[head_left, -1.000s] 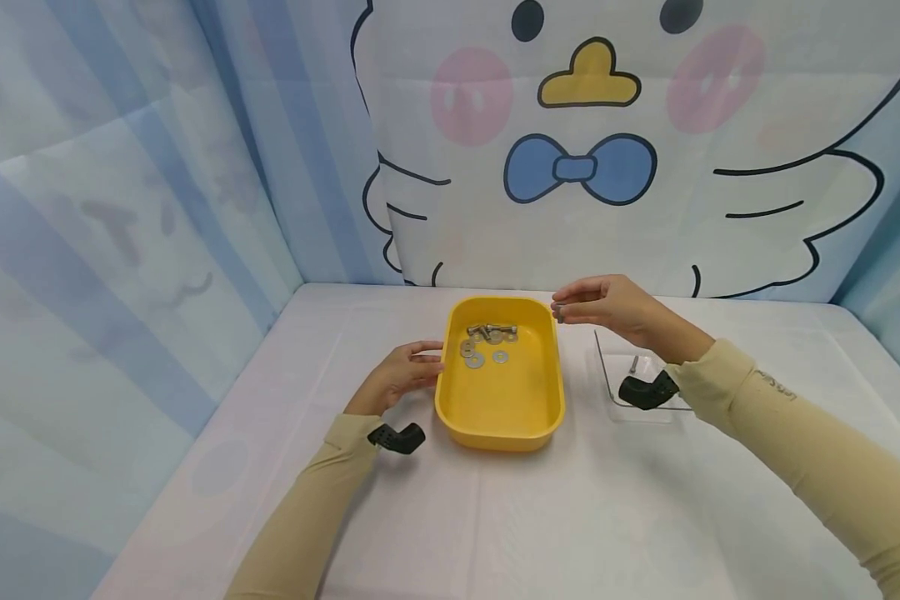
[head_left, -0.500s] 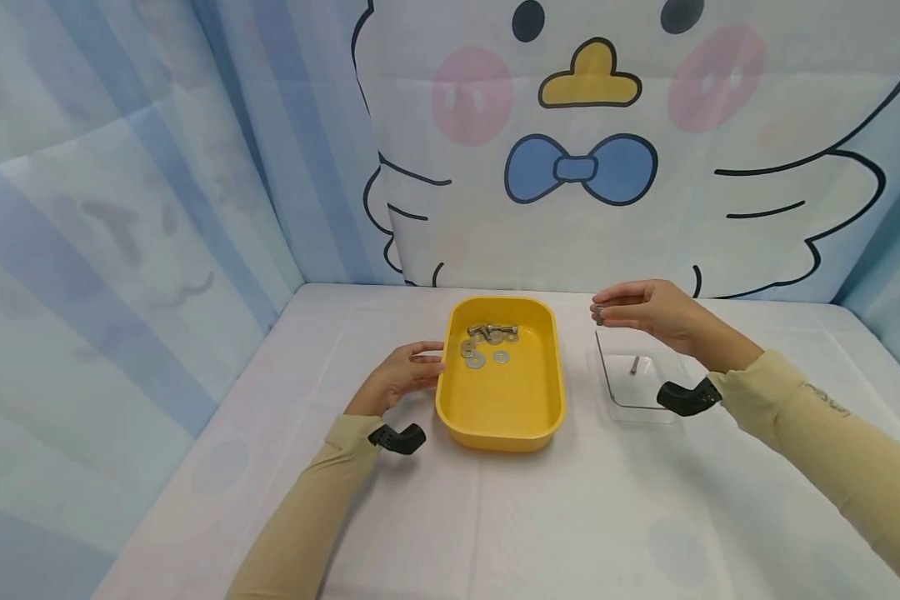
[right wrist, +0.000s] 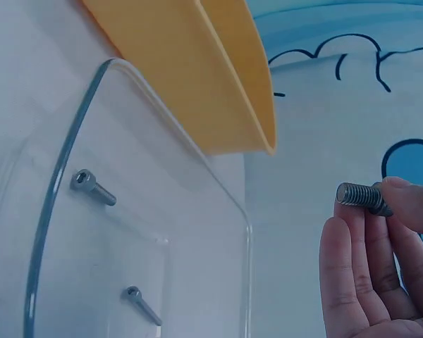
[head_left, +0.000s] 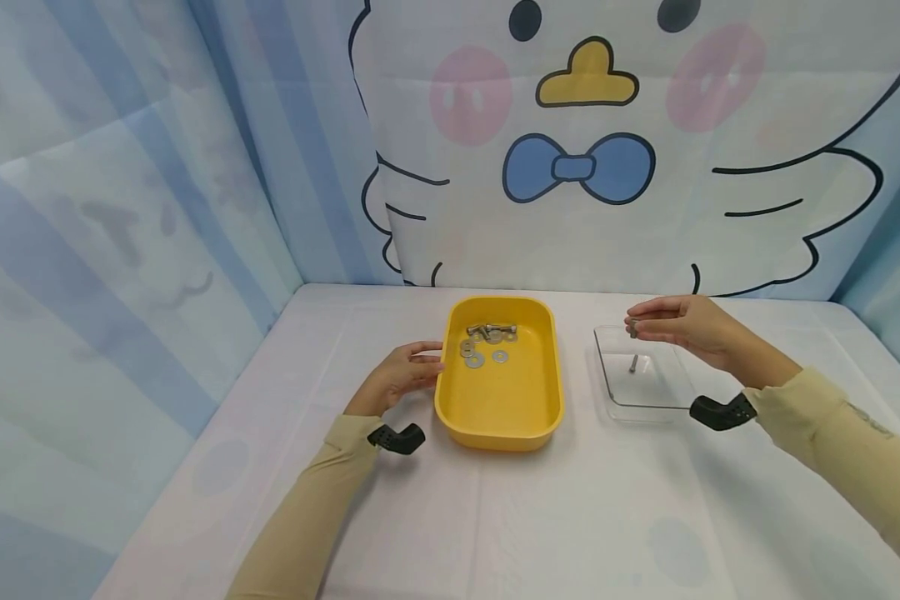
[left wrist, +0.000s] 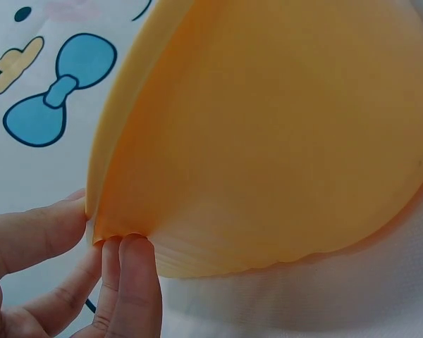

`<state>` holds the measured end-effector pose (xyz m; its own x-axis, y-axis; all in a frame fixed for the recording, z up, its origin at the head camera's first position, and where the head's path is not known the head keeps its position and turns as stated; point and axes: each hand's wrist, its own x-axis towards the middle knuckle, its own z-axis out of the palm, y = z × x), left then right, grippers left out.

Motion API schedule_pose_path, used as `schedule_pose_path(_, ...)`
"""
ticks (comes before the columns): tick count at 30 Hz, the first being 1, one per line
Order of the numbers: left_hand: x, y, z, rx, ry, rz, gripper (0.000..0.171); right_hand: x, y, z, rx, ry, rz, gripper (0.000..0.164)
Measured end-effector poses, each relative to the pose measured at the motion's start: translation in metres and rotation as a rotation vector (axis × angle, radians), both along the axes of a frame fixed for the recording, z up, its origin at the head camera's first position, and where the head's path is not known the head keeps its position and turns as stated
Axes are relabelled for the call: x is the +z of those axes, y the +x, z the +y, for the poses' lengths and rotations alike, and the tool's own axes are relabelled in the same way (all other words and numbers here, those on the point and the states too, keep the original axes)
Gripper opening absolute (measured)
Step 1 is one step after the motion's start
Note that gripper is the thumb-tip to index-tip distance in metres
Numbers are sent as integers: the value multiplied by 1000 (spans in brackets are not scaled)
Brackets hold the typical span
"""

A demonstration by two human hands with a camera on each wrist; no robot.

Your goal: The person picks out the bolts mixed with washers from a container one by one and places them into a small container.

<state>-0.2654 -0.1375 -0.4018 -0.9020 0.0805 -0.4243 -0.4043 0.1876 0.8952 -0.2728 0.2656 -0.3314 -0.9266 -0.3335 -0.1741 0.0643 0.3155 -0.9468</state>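
Note:
My left hand (head_left: pixel 396 379) holds the left rim of a yellow tray (head_left: pixel 498 412). In the left wrist view its fingertips meet the tray's outer wall, partly hidden at the edge. A short metal screw (right wrist: pixel 359 195) with a threaded shank is pinched between the thumb and fingers of my right hand (head_left: pixel 686 329), over the far side of a clear plastic box (head_left: pixel 606 371). The screw's other end is partly covered by the thumb. Inside the box lies a socket-head screw (head_left: pixel 633 364); the right wrist view shows two such screw shapes, one possibly a reflection.
Several metal screws (head_left: pixel 501 329) and flat washers (head_left: pixel 475 360) lie in the far half of the yellow tray. A white cloth (head_left: pixel 450 517) covers the table. Behind it hangs a curtain (head_left: pixel 570 242) with a cartoon bow tie.
My right hand has carried the screw rightward from beside the yellow tray's far corner to above the clear box, dropping slightly lower. The left hand and the tray have stayed put.

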Motion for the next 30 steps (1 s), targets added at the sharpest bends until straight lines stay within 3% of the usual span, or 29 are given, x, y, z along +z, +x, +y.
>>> schedule_pose_path(6, 0, 0, 0, 7, -3, -4, 51, -7, 2, 12, -13, -43, -34, 17)
schedule_pose_path(30, 1, 0, 1, 7, 27, -6, 49, -27, 2, 37, -82, 25, -70, 16)
